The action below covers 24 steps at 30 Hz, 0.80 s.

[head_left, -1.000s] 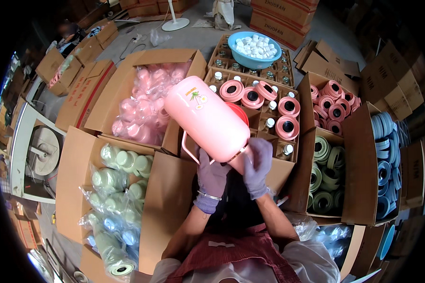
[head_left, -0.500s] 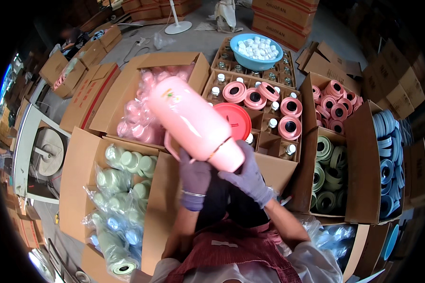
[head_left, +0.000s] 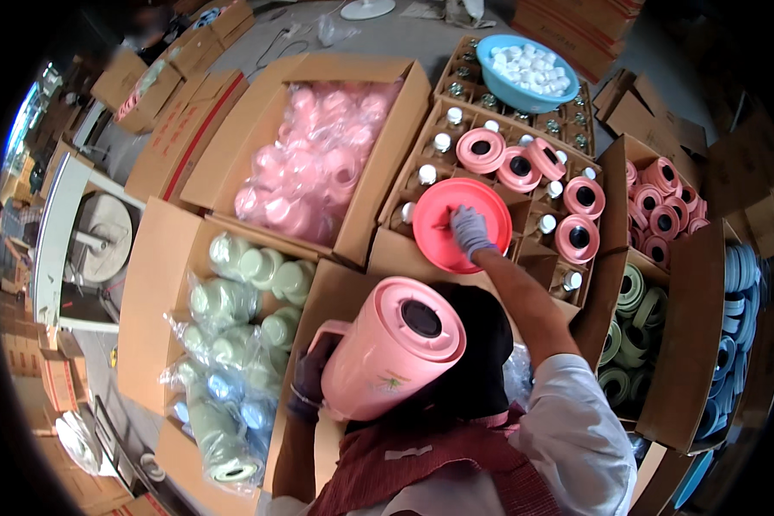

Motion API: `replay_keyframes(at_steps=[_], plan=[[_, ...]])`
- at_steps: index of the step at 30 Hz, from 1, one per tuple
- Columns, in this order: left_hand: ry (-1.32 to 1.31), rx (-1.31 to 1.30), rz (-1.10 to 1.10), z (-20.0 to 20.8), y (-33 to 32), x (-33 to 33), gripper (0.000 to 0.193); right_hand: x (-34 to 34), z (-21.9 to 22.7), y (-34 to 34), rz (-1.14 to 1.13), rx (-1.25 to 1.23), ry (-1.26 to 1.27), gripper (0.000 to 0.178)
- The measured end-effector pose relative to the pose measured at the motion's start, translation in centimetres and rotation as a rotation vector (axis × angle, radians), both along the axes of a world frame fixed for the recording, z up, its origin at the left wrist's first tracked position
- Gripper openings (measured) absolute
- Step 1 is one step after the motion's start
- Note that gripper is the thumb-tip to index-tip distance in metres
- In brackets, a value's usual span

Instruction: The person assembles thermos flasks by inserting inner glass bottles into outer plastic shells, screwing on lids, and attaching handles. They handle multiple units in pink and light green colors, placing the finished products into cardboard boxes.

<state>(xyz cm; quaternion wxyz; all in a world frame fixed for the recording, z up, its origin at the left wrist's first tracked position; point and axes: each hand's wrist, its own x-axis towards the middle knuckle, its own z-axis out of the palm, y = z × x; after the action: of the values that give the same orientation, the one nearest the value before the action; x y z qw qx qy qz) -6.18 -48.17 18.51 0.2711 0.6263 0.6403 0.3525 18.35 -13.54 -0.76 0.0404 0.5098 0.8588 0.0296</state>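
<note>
My left hand [head_left: 315,368] is closed round the handle side of a pink vacuum jug [head_left: 361,361], held tilted above my lap. The jug's end with a pink ring and a round black centre faces up, and a small leaf print shows low on its side. My gloved right hand [head_left: 470,230] reaches down into a shallow red dish [head_left: 434,245], its fingers drawn together by small dark bits at the middle. What those fingertips grip, if anything, is too small to make out. The dish rests on a divided carton [head_left: 525,228] of white-capped bottles.
Pink collars [head_left: 482,150] lie on the bottles. Behind them stands a blue basin [head_left: 525,96] of white caps. Left are cartons of bagged pink parts [head_left: 305,163] and green parts [head_left: 232,301]; right, cartons of pink rings [head_left: 662,198], green rings [head_left: 632,288] and blue rings [head_left: 731,318].
The jug has swung down toward my lap, its black-centred end now up, held by my left hand alone. My right hand has left it and moved forward into the red dish. The view has shifted.
</note>
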Motion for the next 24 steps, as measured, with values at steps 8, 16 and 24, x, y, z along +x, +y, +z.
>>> replay_keyframes(at_steps=[8,16,24], plan=[[-1.051,-0.403,0.092,-10.3,2.4,-2.7,0.025,5.2,24.9,-11.2,0.394,-0.838,1.129,0.021],[-0.97,-0.431,-0.329,-3.0,7.3,1.2,0.018,8.3,30.5,-16.8,1.127,-0.244,0.588,0.021],[-0.341,0.04,0.078,0.6,3.9,2.0,0.019,11.3,25.7,-22.5,0.048,-0.559,1.08,0.032]])
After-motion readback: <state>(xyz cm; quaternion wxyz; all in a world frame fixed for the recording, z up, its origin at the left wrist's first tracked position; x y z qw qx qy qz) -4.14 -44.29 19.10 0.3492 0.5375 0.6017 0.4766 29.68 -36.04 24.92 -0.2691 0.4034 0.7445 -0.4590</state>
